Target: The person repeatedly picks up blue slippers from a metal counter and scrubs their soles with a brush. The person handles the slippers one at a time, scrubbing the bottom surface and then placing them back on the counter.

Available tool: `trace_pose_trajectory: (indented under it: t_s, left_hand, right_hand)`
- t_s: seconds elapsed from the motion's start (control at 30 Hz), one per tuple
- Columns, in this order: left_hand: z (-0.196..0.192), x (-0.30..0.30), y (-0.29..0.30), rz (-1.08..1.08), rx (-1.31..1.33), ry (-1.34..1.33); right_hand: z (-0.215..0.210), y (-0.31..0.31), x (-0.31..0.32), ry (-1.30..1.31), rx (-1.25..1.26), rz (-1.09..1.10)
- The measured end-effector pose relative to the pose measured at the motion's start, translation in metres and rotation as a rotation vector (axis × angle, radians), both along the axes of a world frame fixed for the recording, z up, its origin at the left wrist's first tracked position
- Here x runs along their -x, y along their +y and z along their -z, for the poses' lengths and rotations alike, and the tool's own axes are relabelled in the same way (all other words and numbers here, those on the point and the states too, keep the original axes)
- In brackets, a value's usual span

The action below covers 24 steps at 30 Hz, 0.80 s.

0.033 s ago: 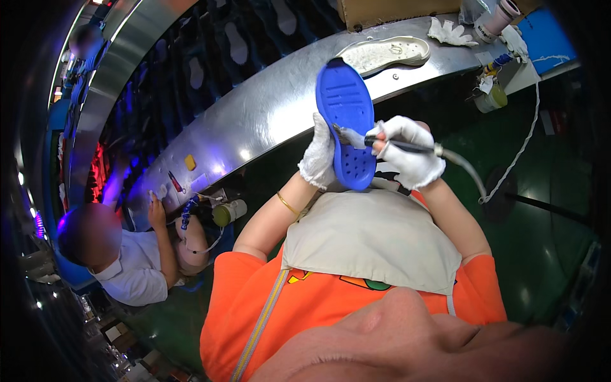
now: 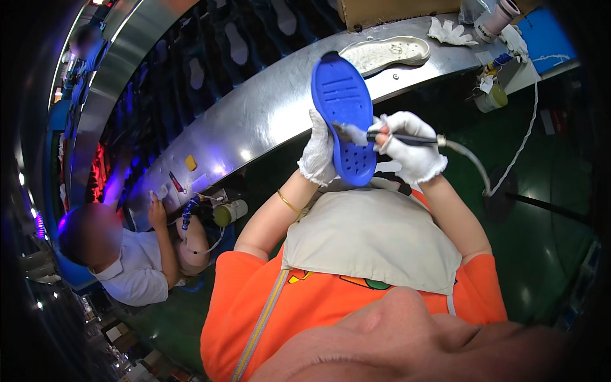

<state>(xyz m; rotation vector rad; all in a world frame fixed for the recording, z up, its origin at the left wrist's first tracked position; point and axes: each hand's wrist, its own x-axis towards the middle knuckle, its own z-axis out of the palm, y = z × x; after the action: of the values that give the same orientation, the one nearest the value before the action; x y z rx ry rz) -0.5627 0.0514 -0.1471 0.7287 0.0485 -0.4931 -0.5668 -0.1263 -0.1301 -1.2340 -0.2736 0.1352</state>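
A blue shoe sole [image 2: 344, 95] is held up over my lap, its holed end toward me and its ridged end toward the bench. My gloved left hand [image 2: 320, 149] grips it along its left edge. In my gloved right hand [image 2: 410, 146] is a black-handled brush [image 2: 407, 137] with a clear hose [image 2: 468, 157] running from its back end. The fingertips of that glove leave some skin bare. The brush's pale bristles lie over the middle of the sole, just above the holes, slightly smeared by motion.
A metal bench [image 2: 254, 108] curves ahead, bearing a white sole [image 2: 388, 54], a loose white glove [image 2: 450, 32] and a pink bottle [image 2: 498, 19]. Beyond it runs a dark conveyor with soles [image 2: 237, 43]. A jar [image 2: 493, 99] hangs at right. A co-worker [image 2: 130, 261] sits at left.
The blue sole has shifted slightly up and left, with my left hand. My right hand has moved a little, and the brush remains over the middle of the sole.
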Motion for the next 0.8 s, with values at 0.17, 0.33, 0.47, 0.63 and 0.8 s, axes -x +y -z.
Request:
trace_pose_trajectory:
  t_s: [0.17, 0.33, 0.47, 0.63, 0.8]
  left_hand:
    - [-0.012, -0.025, -0.007, -0.146, 0.153, -0.145]
    - [-0.013, -0.046, 0.009, -0.142, 0.405, -0.290]
    - [-0.040, -0.052, 0.005, -0.390, 0.376, -0.264]
    - [-0.032, -0.068, 0.026, -0.274, 0.466, -0.436]
    - [-0.037, -0.073, 0.031, -0.244, 0.348, -0.475]
  right_hand:
    - [-0.013, 0.014, -0.016, -0.278, 0.038, 0.004]
    - [-0.037, 0.019, -0.022, -0.397, 0.092, -0.144]
    - [-0.035, 0.029, -0.028, -0.311, 0.114, 0.042]
    - [-0.036, 0.036, -0.024, -0.010, -0.080, -0.064]
    - [-0.028, 0.038, -0.029, -0.200, 0.024, 0.022]
